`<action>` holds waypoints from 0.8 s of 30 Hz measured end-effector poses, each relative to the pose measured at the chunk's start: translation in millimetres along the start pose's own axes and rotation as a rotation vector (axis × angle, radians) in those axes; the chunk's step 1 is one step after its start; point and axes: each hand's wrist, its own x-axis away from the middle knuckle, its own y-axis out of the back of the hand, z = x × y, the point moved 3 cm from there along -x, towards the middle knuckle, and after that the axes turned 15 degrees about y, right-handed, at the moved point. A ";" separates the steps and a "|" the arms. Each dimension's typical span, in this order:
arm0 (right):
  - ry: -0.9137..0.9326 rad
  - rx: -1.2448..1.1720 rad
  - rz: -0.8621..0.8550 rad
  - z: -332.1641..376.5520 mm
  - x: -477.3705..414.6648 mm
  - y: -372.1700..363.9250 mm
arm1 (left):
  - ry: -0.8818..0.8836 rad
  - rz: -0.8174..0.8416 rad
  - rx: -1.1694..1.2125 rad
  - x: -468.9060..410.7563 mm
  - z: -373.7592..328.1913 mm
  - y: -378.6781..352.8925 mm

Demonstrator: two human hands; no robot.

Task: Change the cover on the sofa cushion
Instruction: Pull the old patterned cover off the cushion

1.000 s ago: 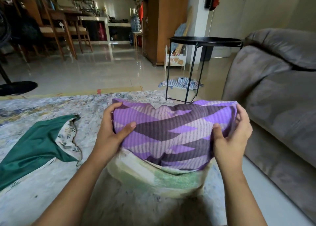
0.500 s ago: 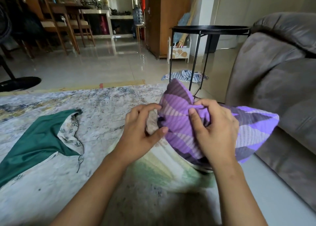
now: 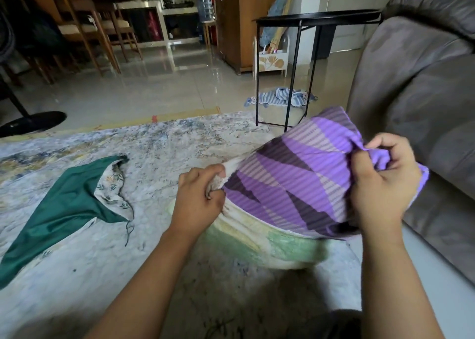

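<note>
Both our hands are closed on cloth: our left hand [image 3: 198,197] pinches a pale corner of the cushion [image 3: 257,238], our right hand [image 3: 380,182] grips the bunched purple cover [image 3: 295,179].

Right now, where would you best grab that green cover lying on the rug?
Probably the green cover at its open end, where the leaf-print lining turns outward and bunches up on the rug, leaving a loose edge to pinch. Come from the side facing the left hand; elsewhere it lies flat.
</note>
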 end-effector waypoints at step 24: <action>0.349 0.638 0.657 11.7 36.5 -70.5 | -0.024 -0.017 -0.265 26.5 -38.0 -10.3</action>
